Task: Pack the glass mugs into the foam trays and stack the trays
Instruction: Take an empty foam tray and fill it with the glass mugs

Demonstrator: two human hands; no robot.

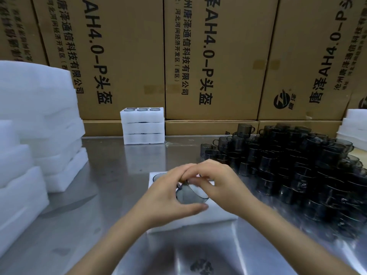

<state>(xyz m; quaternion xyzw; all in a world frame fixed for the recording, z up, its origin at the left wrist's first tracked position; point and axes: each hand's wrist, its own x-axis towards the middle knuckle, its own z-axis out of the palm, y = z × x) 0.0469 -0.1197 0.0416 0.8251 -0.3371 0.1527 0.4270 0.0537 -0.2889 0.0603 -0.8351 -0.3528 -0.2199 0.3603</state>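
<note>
wall of printed cardboard cartons across the back. steel tabletop in front of it. far left, tall stacks of blank white foam, well apart from the work. right side, a big heap of smoky glass mugs, loose supply, many left. back centre, three packed foam trays stacked against the cartons, mug rims showing in the top one. so stacking is under way and the task looks early to middling, judged by the heap. near centre, the working foam tray lies flat on the tabletop, mostly hidden under both hands; one far-left pocket already shows a mug rim. step in hand: seating one mug into this tray. the mug in hand sits tilted, mouth turned toward the camera and to the right, just above the tray's middle, not yet down in a pocket as far as i can tell. left hand grip: thumb curled under the mug's near edge, fingers arched over the top, grasping it. right hand grip: fingertips pinching the mug's upper rim from the right side, also grasping. the handle looks to be at the upper left, near the left fingers, blurred. next move, my judgement: level the mug, line it over a free pocket, press straight down; glass on glass with its neighbour is the risk.
</note>
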